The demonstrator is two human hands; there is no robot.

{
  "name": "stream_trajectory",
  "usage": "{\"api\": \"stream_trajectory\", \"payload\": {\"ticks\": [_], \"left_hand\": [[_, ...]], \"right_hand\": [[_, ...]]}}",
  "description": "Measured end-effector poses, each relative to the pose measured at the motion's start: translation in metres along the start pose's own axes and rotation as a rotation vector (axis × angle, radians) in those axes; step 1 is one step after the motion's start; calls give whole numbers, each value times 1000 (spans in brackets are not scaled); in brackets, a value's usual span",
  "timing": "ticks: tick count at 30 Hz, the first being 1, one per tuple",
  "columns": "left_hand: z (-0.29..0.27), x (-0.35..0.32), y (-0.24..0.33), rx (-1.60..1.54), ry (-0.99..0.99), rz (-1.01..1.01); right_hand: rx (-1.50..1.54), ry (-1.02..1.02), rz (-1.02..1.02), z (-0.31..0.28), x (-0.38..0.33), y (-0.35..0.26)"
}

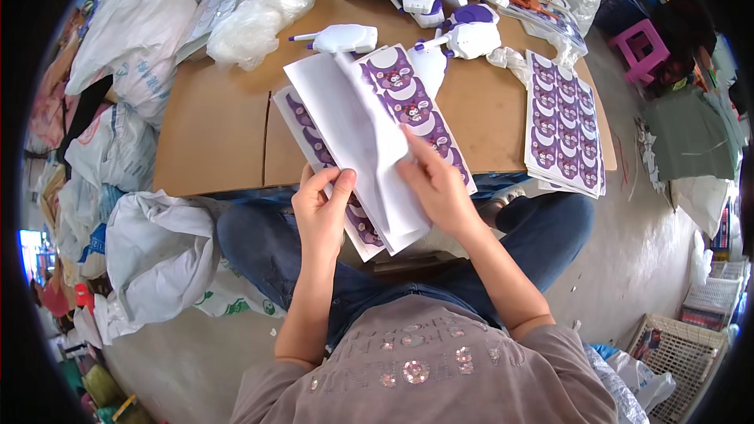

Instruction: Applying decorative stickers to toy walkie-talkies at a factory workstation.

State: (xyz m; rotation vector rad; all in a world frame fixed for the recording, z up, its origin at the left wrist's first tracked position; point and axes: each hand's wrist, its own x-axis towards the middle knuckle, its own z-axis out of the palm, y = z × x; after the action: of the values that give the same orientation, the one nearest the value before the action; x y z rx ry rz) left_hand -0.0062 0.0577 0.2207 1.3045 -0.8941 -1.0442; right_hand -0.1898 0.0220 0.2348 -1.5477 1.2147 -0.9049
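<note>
Sheets of purple cartoon stickers (416, 106) are held at a slant over the table's near edge. White paper (334, 122) covers their middle, its inner edge lifted and curled, so purple print shows on both sides. My left hand (320, 212) pinches the lower left of the sheets between thumb and fingers. On the right side, my right hand (440, 188) grips the paper with its fingers near the lifted edge; just what lies under those fingers is hidden. Just beyond the sheets lies a white plastic piece with a purple tip (345, 38).
More sticker sheets (564, 129) lie stacked at the right of the cardboard-covered table (216, 133). Several white and purple plastic pieces (471, 35) are heaped at the back. Clear plastic bags (271, 12) lie at the back left. A pink stool (640, 51) and a basket (679, 365) stand at the right.
</note>
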Motion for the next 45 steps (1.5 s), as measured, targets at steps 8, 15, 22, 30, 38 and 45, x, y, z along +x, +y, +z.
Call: {"api": "stream_trajectory", "payload": {"ticks": [8,15,22,30,38,45], "left_hand": [[2,1,5,-5,12,47],[4,-1,1,13,1,139],[-1,4,2,-47,25,97],[2,5,-2,63,21,133],[-2,9,-3,45,10,79],[-2,8,0,197,48,-10]], "right_hand": [[-683,214,-457,-13,-7,-18],[-401,80,-251,10,-4,6],[-581,464,-383,-13,-2,-18],[-722,261,-305,7,-5,-7],[-676,339,-151,-11,9,3],[-780,334,-373,-12,-4,-19]]}}
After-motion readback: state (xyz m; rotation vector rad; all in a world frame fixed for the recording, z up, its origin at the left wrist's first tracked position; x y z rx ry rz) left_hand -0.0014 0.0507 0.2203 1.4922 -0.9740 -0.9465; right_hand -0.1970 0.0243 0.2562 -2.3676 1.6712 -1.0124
